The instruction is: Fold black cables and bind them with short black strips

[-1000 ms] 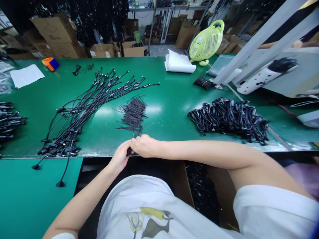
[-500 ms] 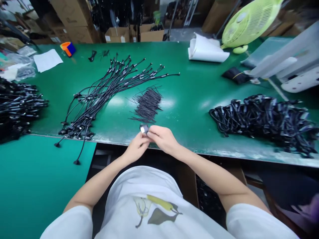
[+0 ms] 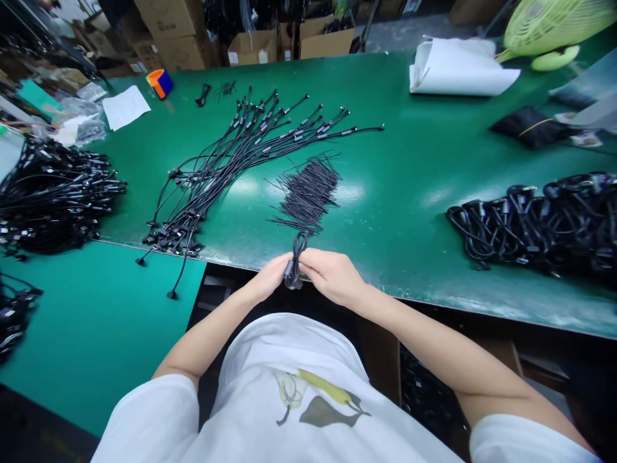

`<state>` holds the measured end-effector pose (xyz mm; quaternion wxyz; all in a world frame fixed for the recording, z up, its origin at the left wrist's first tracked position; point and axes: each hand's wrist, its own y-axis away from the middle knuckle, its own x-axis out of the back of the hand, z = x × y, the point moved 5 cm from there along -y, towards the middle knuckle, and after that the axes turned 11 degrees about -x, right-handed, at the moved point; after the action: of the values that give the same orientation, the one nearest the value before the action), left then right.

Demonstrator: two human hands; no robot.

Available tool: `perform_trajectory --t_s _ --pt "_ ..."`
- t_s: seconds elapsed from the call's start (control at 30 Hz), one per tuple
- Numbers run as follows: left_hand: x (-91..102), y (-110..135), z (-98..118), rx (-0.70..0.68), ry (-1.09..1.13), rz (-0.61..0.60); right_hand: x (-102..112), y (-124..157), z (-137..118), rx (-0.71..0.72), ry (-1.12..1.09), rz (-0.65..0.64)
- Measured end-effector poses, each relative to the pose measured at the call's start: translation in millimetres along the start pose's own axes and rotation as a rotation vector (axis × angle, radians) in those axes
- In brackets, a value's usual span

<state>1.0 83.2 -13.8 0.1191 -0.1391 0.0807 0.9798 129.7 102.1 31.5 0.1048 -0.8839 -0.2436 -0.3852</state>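
My left hand [image 3: 268, 278] and my right hand [image 3: 332, 276] meet at the near edge of the green table [image 3: 405, 161], both closed on a small coiled black cable [image 3: 294, 262] whose loop sticks up between them. Just beyond the hands lies a pile of short black twist ties [image 3: 308, 191]. Further left, a fan of long black cables [image 3: 226, 167] is spread flat on the table.
A heap of bundled black cables [image 3: 535, 222] lies at the right, another heap [image 3: 48, 196] at the left. White rolled paper [image 3: 457, 67], a green fan [image 3: 554, 29], an orange-blue tape roll [image 3: 160, 82], a paper sheet [image 3: 125, 107] and cardboard boxes [image 3: 178, 32] stand at the back.
My hands have stayed together at the table edge, turning the small cable so that its loop now stands up. The view has tilted down and shifted left.
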Motion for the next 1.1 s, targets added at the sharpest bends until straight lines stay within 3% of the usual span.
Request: perform_trajectory --t_s 0.07,0.13,0.23,0.33,0.4,0.53,0.67,0.8,0.87,1.0,1.1 --pt "4.5 -4.2 -1.3 0.029 0.135 0.023 -6.7 5.4 -3.2 -0.003 -0.04 -0.036" --pt "4.4 -3.8 6.7 -0.001 0.133 -0.037 -10.5 7.4 -1.6 -0.035 -0.151 -0.06" --pt "0.2 1.1 24.4 -0.16 -0.077 -0.1 -16.3 5.4 10.5 -0.157 -0.496 -0.098" --pt "-10.2 5.0 36.5 -0.334 -0.366 -0.177 -32.9 5.5 28.6 -0.404 -0.975 -0.217" --pt "-17.7 6.8 40.5 -0.411 -0.535 -0.269 -43.2 8.6 35.4 -0.506 -1.148 -0.3" --pt "-21.2 9.0 45.0 -0.419 -0.757 -0.435 -43.1 14.3 41.7 -0.518 -1.153 -0.387" --pt "-12.7 6.1 47.3 -0.341 -0.86 -0.451 -27.9 16.0 42.6 -0.355 -0.918 -0.561" --pt "-8.7 -1.7 43.7 -0.238 -0.856 -0.464 -24.9 19.5 41.5 -0.226 -0.822 -0.751" --pt "-6.4 -6.2 46.9 -0.235 -0.819 -0.439 -24.2 18.1 43.8 -0.223 -0.718 -0.648" --pt "6.8 -9.6 64.5 -0.341 -0.75 -0.28 -12.5 15.3 53.8 -0.358 -0.628 -0.245" --pt "24.5 -6.4 68.1 -0.358 -0.69 -0.091 -7.0 15.6 53.5 -0.372 -0.628 -0.198"
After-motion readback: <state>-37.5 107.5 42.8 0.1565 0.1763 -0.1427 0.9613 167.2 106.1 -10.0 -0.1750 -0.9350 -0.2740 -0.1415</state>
